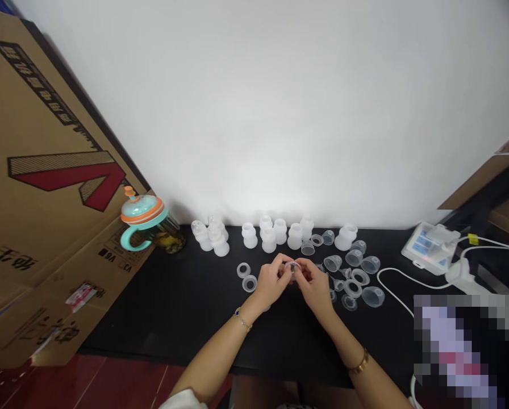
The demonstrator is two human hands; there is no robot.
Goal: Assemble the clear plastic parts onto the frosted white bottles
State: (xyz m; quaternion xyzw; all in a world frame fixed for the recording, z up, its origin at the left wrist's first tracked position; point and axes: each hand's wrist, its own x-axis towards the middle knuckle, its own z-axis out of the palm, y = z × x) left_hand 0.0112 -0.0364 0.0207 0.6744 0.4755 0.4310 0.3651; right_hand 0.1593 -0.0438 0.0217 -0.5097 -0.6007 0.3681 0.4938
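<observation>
Both hands meet over the black table [173, 307]. My left hand [274, 280] and my right hand [316, 282] pinch a small clear ring-shaped part [292, 267] between them, its details partly hidden by the fingers. Left of my left hand lie two translucent rings [249, 283]. To the right of my right hand are scattered clear domed caps [372, 296], more rings [352, 288] and small clear pieces. Several frosted white bottles [268, 240] stand upright behind the hands, some at the left with clear tops [218, 241].
A jug with a turquoise and orange lid [142, 210] stands at the left beside large cardboard boxes [45, 227]. At the right are a clear plastic case [431, 247], white cables [397, 271] and a pixelated area. A white wall [254, 113] rises behind the table.
</observation>
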